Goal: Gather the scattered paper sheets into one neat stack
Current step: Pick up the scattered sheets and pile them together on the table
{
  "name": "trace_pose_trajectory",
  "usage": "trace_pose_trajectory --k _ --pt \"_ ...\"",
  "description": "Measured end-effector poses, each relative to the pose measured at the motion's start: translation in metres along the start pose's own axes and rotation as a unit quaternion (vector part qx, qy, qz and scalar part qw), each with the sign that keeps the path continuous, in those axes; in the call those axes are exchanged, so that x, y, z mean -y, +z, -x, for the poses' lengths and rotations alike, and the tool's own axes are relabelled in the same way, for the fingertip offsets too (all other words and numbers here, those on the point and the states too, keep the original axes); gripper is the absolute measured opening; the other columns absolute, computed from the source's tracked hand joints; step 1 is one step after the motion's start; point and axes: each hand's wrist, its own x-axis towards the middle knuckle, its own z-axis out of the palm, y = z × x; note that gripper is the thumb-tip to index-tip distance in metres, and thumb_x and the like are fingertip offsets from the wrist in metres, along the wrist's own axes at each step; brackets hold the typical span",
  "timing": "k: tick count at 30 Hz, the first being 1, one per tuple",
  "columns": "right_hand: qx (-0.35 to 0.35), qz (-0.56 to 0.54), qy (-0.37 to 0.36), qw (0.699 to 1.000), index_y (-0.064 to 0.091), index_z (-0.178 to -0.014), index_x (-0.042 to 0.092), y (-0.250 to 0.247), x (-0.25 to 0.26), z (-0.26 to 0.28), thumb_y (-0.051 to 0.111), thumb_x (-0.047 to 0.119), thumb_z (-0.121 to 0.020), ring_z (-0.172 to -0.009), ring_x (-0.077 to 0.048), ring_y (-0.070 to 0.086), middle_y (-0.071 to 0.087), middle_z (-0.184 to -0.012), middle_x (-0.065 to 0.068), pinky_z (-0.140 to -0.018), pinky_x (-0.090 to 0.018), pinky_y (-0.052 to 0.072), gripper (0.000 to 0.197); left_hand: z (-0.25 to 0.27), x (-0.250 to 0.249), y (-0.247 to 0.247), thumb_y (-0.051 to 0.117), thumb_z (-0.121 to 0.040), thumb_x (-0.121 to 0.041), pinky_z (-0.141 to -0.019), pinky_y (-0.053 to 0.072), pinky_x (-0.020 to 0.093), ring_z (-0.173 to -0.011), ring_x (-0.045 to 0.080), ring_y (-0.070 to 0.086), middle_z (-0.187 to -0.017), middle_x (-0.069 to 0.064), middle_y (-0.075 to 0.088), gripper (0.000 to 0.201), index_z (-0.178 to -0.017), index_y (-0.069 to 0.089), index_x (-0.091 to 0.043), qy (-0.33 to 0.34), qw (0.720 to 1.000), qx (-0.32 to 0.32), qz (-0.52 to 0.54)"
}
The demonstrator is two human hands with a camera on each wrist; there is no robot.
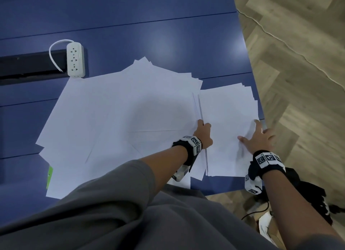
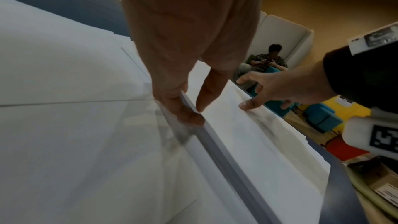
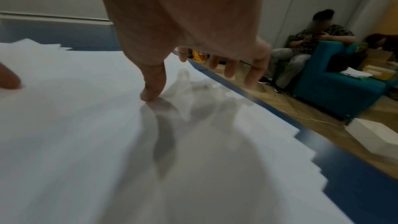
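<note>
A rough stack of white sheets [image 1: 225, 110] lies by the blue table's [image 1: 149, 35] right edge, its right side stepped and uneven. Loose sheets [image 1: 115, 115] fan out over the table to its left. My left hand [image 1: 202, 126] is at the stack's left edge; in the left wrist view it [image 2: 197, 113] pinches that edge of the stack [image 2: 247, 142], thumb on top. My right hand [image 1: 257, 134] lies spread on the stack's right part. In the right wrist view its [image 3: 193, 77] thumb presses the top sheet [image 3: 86, 142] and the other fingers hang past the table's edge.
A white power strip [image 1: 75, 59] with a looped cable lies beside a black cable slot [image 1: 28, 67] at the back left. A green item [image 1: 50, 176] pokes out under the loose sheets. Off the table's right are wooden floor [image 1: 298, 63], a teal seat [image 3: 336, 81] and a seated person [image 3: 312, 40].
</note>
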Motion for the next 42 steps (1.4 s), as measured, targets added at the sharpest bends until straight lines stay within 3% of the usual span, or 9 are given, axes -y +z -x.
trace_pose_trajectory --k 4,8,11,15,18,21,27,36,42 --pt "-0.045 -0.057 -0.126 0.989 0.041 -0.132 0.03 0.007 0.025 0.004 0.069 0.014 -0.074 -0.119 -0.036 0.034 0.032 -0.131 -0.012 -0.095 -0.053 0.033 0.067 0.001 -0.002 -0.003 0.052 -0.084 0.006 -0.063 0.042 0.028 -0.084 0.024 0.043 -0.137 0.018 0.021 0.058 -0.138 0.034 0.001 -0.001 0.999 0.029 -0.025" --pt "0.005 -0.06 -0.265 0.962 0.048 -0.131 0.033 0.019 0.062 0.018 0.073 0.03 -0.079 -0.119 -0.028 0.034 0.034 -0.13 -0.005 -0.094 -0.047 0.034 0.058 0.005 0.005 -0.02 0.05 -0.083 0.007 -0.079 0.05 0.033 -0.095 0.033 0.054 -0.135 0.018 0.028 0.063 -0.142 0.037 -0.012 0.028 0.999 0.028 -0.022" --pt "0.039 0.033 -0.259 0.964 0.033 -0.14 0.041 0.031 0.076 0.025 0.073 0.047 -0.076 -0.123 -0.028 0.029 0.028 -0.136 -0.002 -0.094 -0.048 0.035 0.076 0.006 0.018 -0.042 0.053 -0.078 0.006 -0.081 0.05 0.034 -0.105 0.033 0.049 -0.129 0.015 0.03 0.06 -0.133 0.045 -0.015 0.033 0.998 -0.037 -0.05" --pt "0.019 0.081 -0.241 0.967 0.031 -0.141 0.042 0.04 0.08 0.029 0.074 0.046 -0.075 -0.126 -0.03 0.027 0.028 -0.14 -0.003 -0.092 -0.048 0.037 0.079 0.004 0.044 -0.071 0.062 -0.072 -0.004 -0.083 0.044 0.04 -0.12 0.033 0.033 -0.136 0.012 0.026 0.065 -0.132 0.04 -0.015 0.01 0.97 -0.163 -0.181" --pt "0.012 0.072 -0.229 0.971 0.033 -0.139 0.042 0.043 0.081 0.029 0.076 0.041 -0.074 -0.126 -0.03 0.027 0.028 -0.14 -0.002 -0.09 -0.048 0.037 0.077 0.001 0.067 -0.082 0.076 -0.068 -0.028 -0.099 0.036 0.049 -0.136 0.036 0.015 -0.15 0.009 0.011 0.09 -0.142 0.026 -0.018 -0.013 0.954 -0.136 -0.266" --pt "0.01 0.064 -0.219 0.973 0.035 -0.137 0.042 0.044 0.084 0.031 0.076 0.034 -0.074 -0.125 -0.03 0.027 0.028 -0.139 -0.002 -0.09 -0.048 0.037 0.076 0.0 0.077 -0.085 0.075 -0.067 -0.047 -0.107 0.025 0.058 -0.143 0.036 -0.001 -0.156 0.007 -0.003 0.105 -0.147 0.014 -0.018 -0.026 0.941 -0.084 -0.328" --pt "0.0 0.07 -0.204 0.976 0.036 -0.135 0.041 0.047 0.088 0.034 0.076 0.028 -0.072 -0.124 -0.029 0.027 0.029 -0.138 -0.002 -0.088 -0.048 0.038 0.076 0.003 0.077 -0.083 0.075 -0.067 -0.049 -0.107 0.022 0.064 -0.143 0.045 -0.008 -0.157 0.015 -0.015 0.112 -0.149 0.005 -0.018 -0.018 0.917 -0.046 -0.396" --pt "0.006 0.074 -0.188 0.979 0.035 -0.132 0.041 0.048 0.093 0.033 0.076 0.024 -0.07 -0.123 -0.029 0.026 0.027 -0.136 -0.002 -0.088 -0.049 0.038 0.076 0.01 0.08 -0.069 0.063 -0.077 -0.004 -0.107 0.022 0.066 -0.141 0.052 -0.004 -0.156 0.022 -0.011 0.088 -0.148 0.012 -0.01 0.004 0.909 -0.083 -0.409" --pt "0.008 0.08 -0.186 0.979 0.034 -0.132 0.04 0.047 0.095 0.036 0.074 0.023 -0.072 -0.126 -0.029 0.025 0.026 -0.138 -0.003 -0.089 -0.051 0.039 0.074 0.021 0.087 -0.069 0.045 -0.094 -0.024 -0.11 0.023 0.058 -0.143 0.045 0.006 -0.158 0.014 0.007 0.041 -0.131 0.041 -0.007 0.032 0.925 -0.11 -0.362"
